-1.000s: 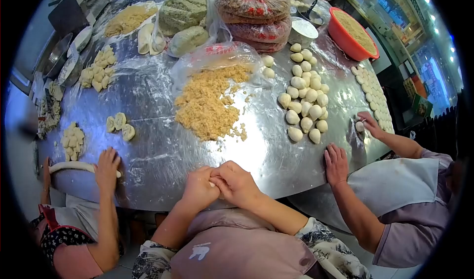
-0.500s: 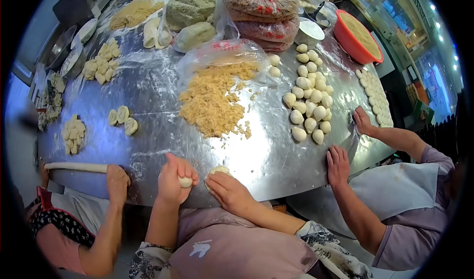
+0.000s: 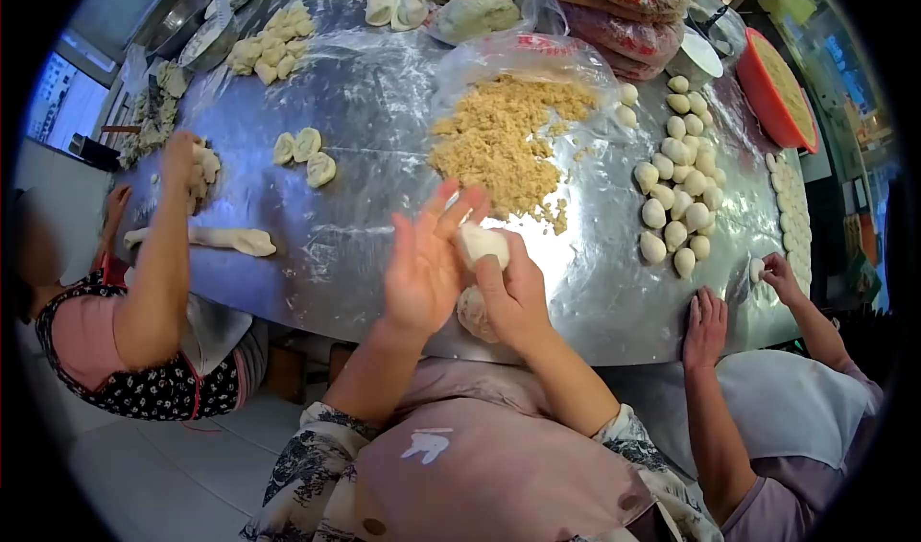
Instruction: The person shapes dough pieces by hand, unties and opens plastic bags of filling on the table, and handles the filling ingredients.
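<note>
My right hand [image 3: 514,297] grips a pale dough ball [image 3: 483,244] between thumb and fingers, raised over the front of the metal table. My left hand [image 3: 422,269] is palm up beside it, fingers spread, its fingertips close to the ball's left side. Partly hidden by my right hand, a flattened dough piece [image 3: 474,314] lies near the table's front edge. Just beyond my hands a heap of crumbly yellow filling [image 3: 513,144] spills from a clear plastic bag [image 3: 566,58].
Several shaped dough balls [image 3: 683,182] sit to the right, beside a red basin [image 3: 779,86]. A person on the right handles a small dough piece [image 3: 757,270]. Left, another person reaches over cut dough [image 3: 204,173]; a dough roll [image 3: 206,240] lies in front.
My right hand has lifted a dough ball off the table area, and my left hand has opened. The left person has let go of the dough roll. The view has shifted left.
</note>
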A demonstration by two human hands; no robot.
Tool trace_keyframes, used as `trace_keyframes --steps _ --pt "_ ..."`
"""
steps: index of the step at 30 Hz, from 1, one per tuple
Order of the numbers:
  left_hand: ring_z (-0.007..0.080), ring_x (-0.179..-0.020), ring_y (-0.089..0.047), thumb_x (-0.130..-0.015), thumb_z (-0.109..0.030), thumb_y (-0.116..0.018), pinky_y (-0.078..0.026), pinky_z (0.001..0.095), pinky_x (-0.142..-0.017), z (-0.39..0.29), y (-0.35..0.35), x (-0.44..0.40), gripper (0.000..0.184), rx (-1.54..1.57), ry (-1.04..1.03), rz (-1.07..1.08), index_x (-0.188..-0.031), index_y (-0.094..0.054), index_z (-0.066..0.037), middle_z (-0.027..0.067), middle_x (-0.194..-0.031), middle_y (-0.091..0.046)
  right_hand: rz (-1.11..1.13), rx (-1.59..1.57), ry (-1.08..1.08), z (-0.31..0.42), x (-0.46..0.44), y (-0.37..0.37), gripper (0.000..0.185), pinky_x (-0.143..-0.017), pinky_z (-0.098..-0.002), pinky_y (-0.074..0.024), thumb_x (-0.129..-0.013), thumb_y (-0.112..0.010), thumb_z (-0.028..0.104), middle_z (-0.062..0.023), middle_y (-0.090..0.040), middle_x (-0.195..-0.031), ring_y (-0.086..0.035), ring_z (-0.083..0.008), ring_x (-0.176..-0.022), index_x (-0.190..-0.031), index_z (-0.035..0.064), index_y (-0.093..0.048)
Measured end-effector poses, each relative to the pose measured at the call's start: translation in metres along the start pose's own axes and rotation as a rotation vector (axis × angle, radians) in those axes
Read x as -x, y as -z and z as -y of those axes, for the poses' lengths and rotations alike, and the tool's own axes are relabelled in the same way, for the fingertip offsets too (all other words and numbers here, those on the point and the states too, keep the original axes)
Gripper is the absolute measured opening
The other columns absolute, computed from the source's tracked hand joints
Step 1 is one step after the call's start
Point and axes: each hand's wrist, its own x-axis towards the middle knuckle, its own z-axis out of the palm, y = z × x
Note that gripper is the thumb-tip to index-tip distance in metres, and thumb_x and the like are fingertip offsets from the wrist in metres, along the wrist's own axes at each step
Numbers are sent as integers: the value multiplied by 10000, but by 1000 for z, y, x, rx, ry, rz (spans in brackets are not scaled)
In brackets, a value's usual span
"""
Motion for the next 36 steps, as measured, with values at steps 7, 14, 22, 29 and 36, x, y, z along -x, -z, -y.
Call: trace_keyframes --steps 7,14,22,29,36 --pt "272 -1265 -491 -1059 -496 -323 -342 464 -1087 29 46 -1 569 -746 -13 199 -1334 -501 -31 148 -1325 -544 90 -6 -150 -4 9 12 426 -798 -389 -518 -1022 -473 405 -174 -667 -957 -668 -295 -883 -1274 62 -476" --pt "272 -1294 -457 -1034 -397 -465 -340 418 -1091 -26 81 -34 496 -1085 -346 -437 -1340 -508 -9 145 -1386 -497 -552 -54 -255 -27 -26 146 498 -642 -293 -490 -1029 -432 494 -70 -638 -808 -590 -135 -665 -1089 24 -586" --pt "450 -1318 -393 -899 -567 -565 -301 592 -1081 -75 171 -70 738 -1935 -310 -1193 -1342 -505 19 282 -1390 -455 -647 -464 49 -22 -32 232 572 -952 -311 -498 -1022 -527 419 -137 -555 -1370 -621 -192 -1076 -1392 -10 -441" --pt "411 -1038 -596 -794 -328 -776 -470 488 -888 -35 149 -89 447 -1704 -336 -910 -1077 -582 -41 181 -1080 -642 -246 472 -311 -50 -10 144 605 -841 -332 -515 -845 -787 274 -137 -645 -1150 -637 -228 -927 -1346 48 -536" --pt "182 -896 -642 -856 -108 -726 -530 288 -753 -10 118 -77 435 -845 -121 -609 -1223 -525 8 97 -1049 -636 -155 928 104 -78 -47 104 308 -767 -404 -514 -814 -773 204 -159 -609 -1020 -619 -338 -865 -1046 38 -657"
